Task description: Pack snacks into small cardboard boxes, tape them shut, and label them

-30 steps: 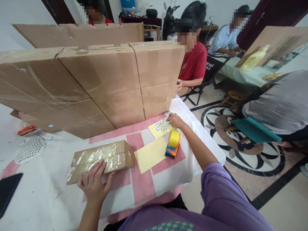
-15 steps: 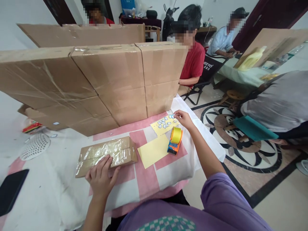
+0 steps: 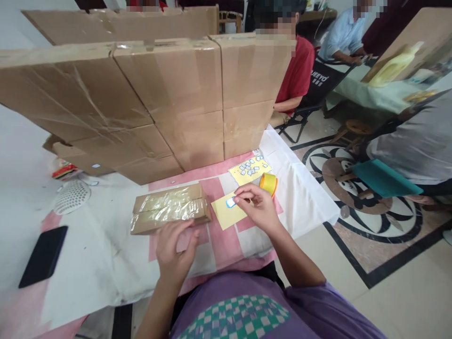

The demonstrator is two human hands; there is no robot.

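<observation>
Between the thumb and fingertips of my right hand is a small white sticker with a blue edge. It is over a plain yellow sheet. My left hand, fingers apart, is at the near side of a taped cardboard box; whether the fingertips touch it I cannot tell. Several small white pieces lie on a yellow card behind the plain sheet. A roll of yellow tape shows behind my right hand, which hides its dispenser's lower part.
A tall wall of taped cardboard boxes stands across the table's back. At the left lie a black phone and a white perforated object. A person in a red shirt sits beyond, and a teal board is at the right.
My right hand has come from the yellow card toward me and left, bringing the small sticker. My left hand has lifted off the box's top to its near side. The view has tilted down.
</observation>
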